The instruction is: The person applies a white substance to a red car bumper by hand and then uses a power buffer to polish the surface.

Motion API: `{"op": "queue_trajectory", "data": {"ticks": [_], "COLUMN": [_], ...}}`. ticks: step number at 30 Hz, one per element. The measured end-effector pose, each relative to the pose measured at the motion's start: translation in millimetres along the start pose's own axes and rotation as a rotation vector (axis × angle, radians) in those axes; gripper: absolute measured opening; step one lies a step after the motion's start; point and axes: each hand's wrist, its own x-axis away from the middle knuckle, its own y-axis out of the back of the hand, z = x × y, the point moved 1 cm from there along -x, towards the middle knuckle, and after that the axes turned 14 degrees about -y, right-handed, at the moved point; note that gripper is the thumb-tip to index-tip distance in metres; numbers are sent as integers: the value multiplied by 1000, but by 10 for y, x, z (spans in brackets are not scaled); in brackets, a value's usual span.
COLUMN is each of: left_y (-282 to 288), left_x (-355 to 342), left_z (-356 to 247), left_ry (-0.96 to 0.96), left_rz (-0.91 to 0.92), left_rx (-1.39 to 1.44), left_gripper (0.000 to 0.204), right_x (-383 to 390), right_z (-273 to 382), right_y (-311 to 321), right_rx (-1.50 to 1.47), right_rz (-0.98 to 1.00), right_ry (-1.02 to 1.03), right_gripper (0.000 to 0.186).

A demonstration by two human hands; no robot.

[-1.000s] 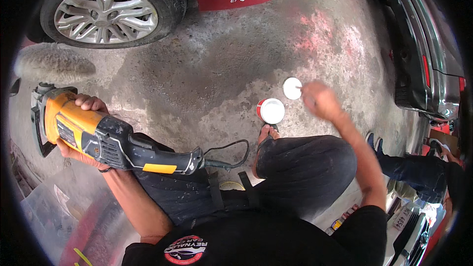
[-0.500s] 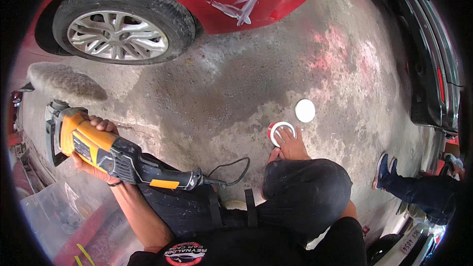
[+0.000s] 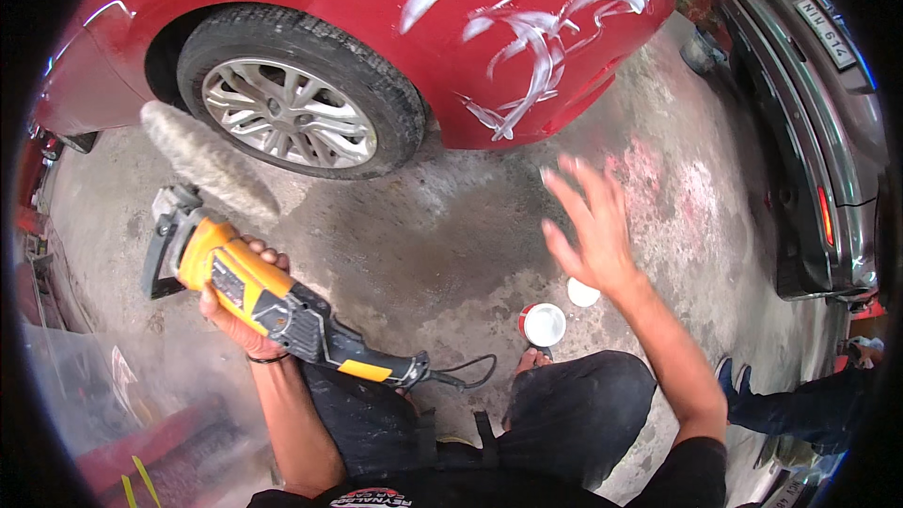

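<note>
A yellow and black power polisher (image 3: 246,284) is gripped by my left hand (image 3: 240,306), fingers wrapped round its body. Its fluffy wool pad (image 3: 209,158) points up beside the car's wheel. My right hand (image 3: 594,230) is raised with fingers spread and holds nothing; white paste seems to be on a fingertip. Below it on the floor stands a small red tub (image 3: 544,325) with white contents, and its round white lid (image 3: 582,293) lies beside it, partly covered by my wrist. White smears (image 3: 538,61) of paste mark the red car's rear panel (image 3: 367,0).
The car's wheel (image 3: 292,113) with silver rim is ahead on the left. A dark grey car (image 3: 800,141) stands along the right. Another person's leg (image 3: 790,390) shows at the lower right. The polisher's black cord (image 3: 475,376) loops near my knees.
My right hand has come out of the tub and risen toward the red car, fingers spread. The polisher stays in my left hand. The view has tilted up, showing more of the smeared panel.
</note>
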Motion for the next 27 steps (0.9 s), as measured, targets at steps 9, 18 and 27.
{"op": "queue_trajectory", "data": {"ticks": [9,18,27], "left_y": [-86,-23,-323], "left_x": [13,14,138], "left_z": [142,130,-111], "left_ry": [37,-44,-106], "left_rz": [7,-2,73], "left_rx": [151,123,26], "left_gripper": [81,81,79], "right_x": [-1026,-1423,-1441], "right_z": [1047,691,37], "right_y": [-502,-256,-82], "right_rx": [335,313,133], "right_rz": [-34,-428,-244], "right_ry": [194,-149,215], "right_gripper": [91,80,68]}}
